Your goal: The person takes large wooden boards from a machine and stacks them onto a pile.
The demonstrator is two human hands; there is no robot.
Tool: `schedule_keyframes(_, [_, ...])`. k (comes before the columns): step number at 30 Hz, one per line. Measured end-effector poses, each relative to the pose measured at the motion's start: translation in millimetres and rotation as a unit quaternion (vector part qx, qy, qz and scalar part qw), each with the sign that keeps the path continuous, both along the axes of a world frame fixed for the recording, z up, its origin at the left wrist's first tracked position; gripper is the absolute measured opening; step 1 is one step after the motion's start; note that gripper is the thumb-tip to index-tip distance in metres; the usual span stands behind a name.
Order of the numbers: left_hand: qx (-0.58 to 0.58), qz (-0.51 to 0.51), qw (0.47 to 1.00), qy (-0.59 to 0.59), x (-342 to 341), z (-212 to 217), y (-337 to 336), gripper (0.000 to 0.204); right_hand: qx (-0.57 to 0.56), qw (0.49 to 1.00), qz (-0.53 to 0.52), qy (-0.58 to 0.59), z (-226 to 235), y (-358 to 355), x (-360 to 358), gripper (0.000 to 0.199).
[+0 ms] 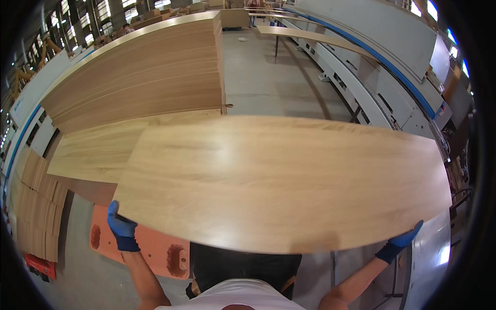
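The panel is light oak-coloured, with a fine wood grain running along it. Both gloves, left and right, are bright blue. The stack behind shows the same pale wood tone, its edges striped in thin layers. The pallet is orange. The floor is plain grey, and the machine grey-white with a blue stripe.

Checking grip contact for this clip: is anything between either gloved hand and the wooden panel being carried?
Nothing visible. The left hand grips the wooden panel at its near left corner, the right hand at its near right corner; both blue gloves touch the edge directly.
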State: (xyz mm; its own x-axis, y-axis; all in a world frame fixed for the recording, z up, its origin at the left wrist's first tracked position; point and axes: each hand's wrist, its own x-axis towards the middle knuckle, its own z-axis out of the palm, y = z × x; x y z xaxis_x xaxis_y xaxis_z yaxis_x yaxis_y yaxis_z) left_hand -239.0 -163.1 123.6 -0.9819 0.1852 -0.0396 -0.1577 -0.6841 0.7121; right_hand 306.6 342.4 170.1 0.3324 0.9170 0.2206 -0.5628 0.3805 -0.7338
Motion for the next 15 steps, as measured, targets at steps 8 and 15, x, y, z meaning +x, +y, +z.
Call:
schedule_keyframes(8, [-0.025,0.13,0.991,-0.016,-83.0,-76.9,-178.7,0.052,-0.06,0.988,0.14,0.012,-15.2,-104.3,-117.1,0.051])
schedule_keyframes(15, [-0.169,0.29,0.942,-0.021,-160.8,-97.9,-175.7,0.046,-0.229,0.743,0.618,-0.115,-69.0,-242.8,-308.4,0.04])
